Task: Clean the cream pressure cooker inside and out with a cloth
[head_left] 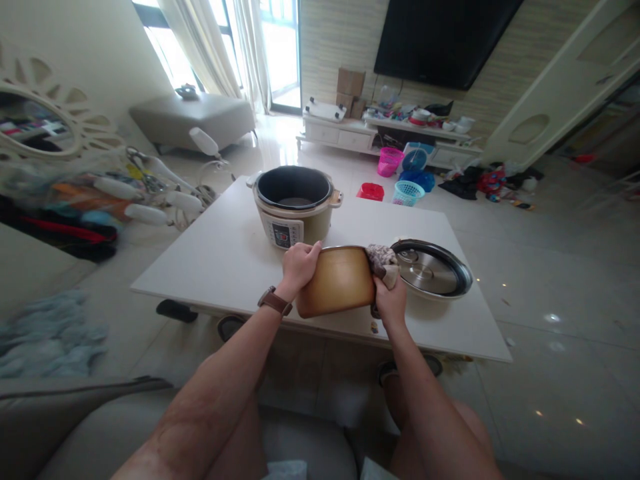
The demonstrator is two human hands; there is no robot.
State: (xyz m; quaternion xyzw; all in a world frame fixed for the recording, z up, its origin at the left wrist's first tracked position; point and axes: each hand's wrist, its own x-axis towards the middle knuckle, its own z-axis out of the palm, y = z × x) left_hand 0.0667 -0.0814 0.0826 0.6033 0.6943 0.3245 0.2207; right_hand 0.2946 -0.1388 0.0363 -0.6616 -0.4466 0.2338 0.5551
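Note:
A golden-brown inner pot [337, 283] is held tilted over the near edge of the white table, its outer side towards me. My left hand [301, 267] grips the pot's rim on the left. My right hand [391, 300] is closed on a patterned cloth [383, 257] pressed against the pot's right side. Behind the pot stands the electric pressure cooker body [295, 220], uncovered, with a dark interior and a control panel in front. To the right, the round lid [433, 268] lies on the table with its metal inner face up.
The white table [215, 267] stands before the sofa [115, 433] I sit on. Beyond it on the floor are a red basin [371, 192], a light-blue basket [408, 193] and a pink basket [390, 161]. A lamp with white shades [145, 213] is at the left.

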